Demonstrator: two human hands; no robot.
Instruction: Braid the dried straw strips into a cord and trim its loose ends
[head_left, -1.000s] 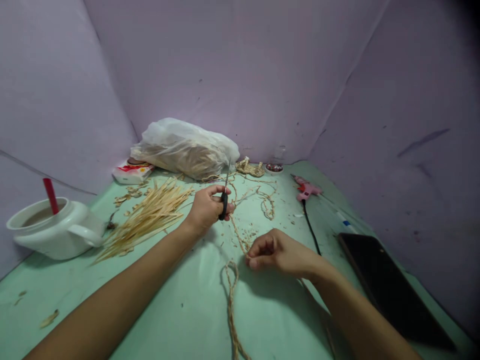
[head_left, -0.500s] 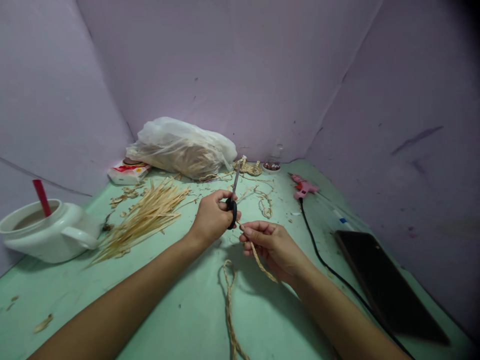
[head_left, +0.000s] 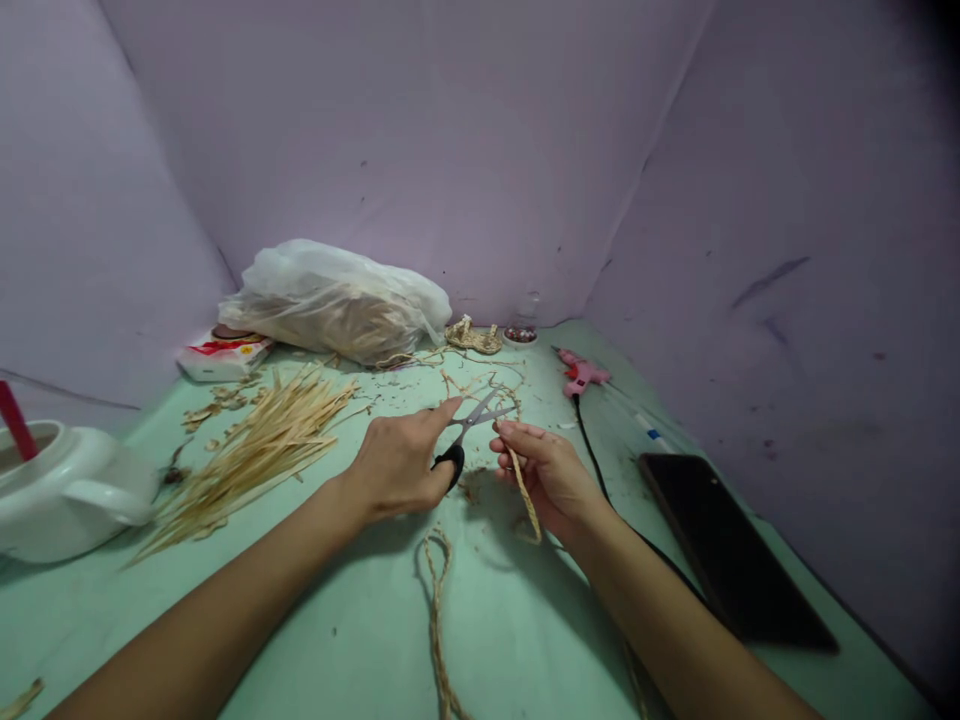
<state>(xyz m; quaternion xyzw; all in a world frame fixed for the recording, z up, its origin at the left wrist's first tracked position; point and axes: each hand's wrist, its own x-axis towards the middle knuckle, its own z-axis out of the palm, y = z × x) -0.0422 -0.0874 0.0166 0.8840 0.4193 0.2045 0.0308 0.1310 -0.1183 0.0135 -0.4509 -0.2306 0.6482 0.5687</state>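
Black-handled scissors [head_left: 471, 418] are in my left hand [head_left: 401, 462], their blades spread and pointing away to the right. My right hand [head_left: 546, 468] pinches a braided straw cord [head_left: 525, 492] between thumb and fingers. Its upper end is by the scissor blades, and its lower length hangs below the fingers. Whether the blades touch the cord I cannot tell. A second braided cord [head_left: 437, 610], looped at its far end, lies on the green table between my forearms. Loose thin cord pieces [head_left: 510, 378] lie behind the scissors.
Dry straw strips [head_left: 259, 445] and a white pot [head_left: 75, 500] with a red stick are on the left. A plastic bag [head_left: 337, 300], small woven piece [head_left: 474, 338] and bead dish [head_left: 520, 338] stand at the back. A pink glue gun [head_left: 579, 372] and dark phone [head_left: 739, 550] lie right.
The scissors have gone from upright and closed in my left fist to spread blades beside my right hand. The view has shifted slightly right. My right hand still holds the cord.
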